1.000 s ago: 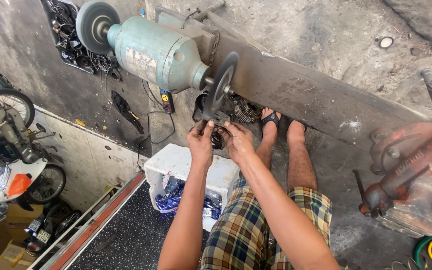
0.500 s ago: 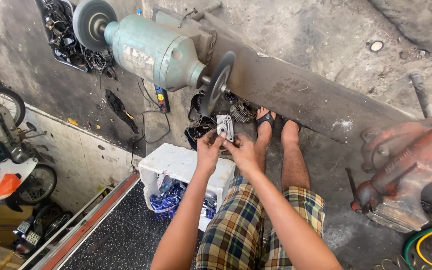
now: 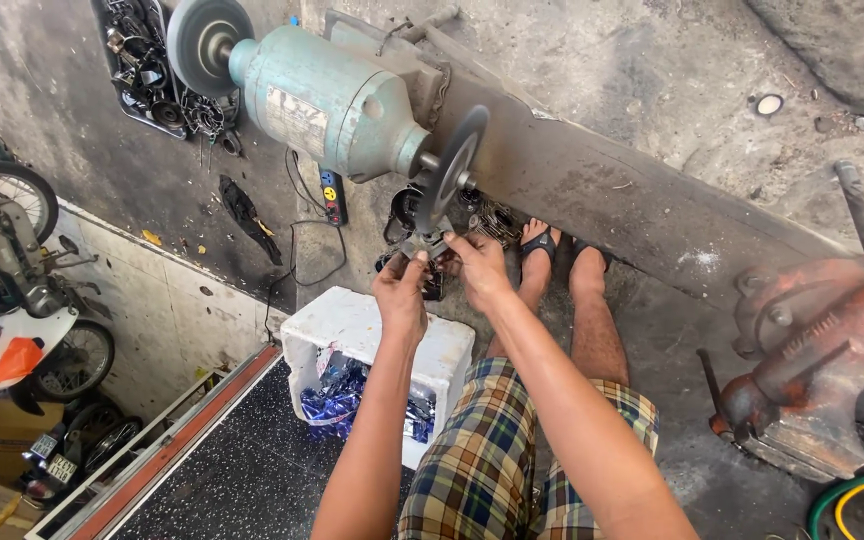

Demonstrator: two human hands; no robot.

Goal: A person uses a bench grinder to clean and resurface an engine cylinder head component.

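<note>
Above a white foam box [image 3: 352, 330], the left hand [image 3: 402, 295] and right hand [image 3: 477, 268] both close their fingers on a small metal part [image 3: 422, 245], held against the lower edge of the bench grinder's [image 3: 332, 100] dark wheel [image 3: 449, 170].

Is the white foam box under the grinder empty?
No, the white foam box holds blue shiny wrappers, visible through its open side below the left hand.

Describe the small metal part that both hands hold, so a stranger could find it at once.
Find the big green bench grinder on the grey bench. Below its dark right wheel, the left hand and right hand meet. The small metal part pinched between them, against the wheel's lower edge, is the only piece held.
</note>
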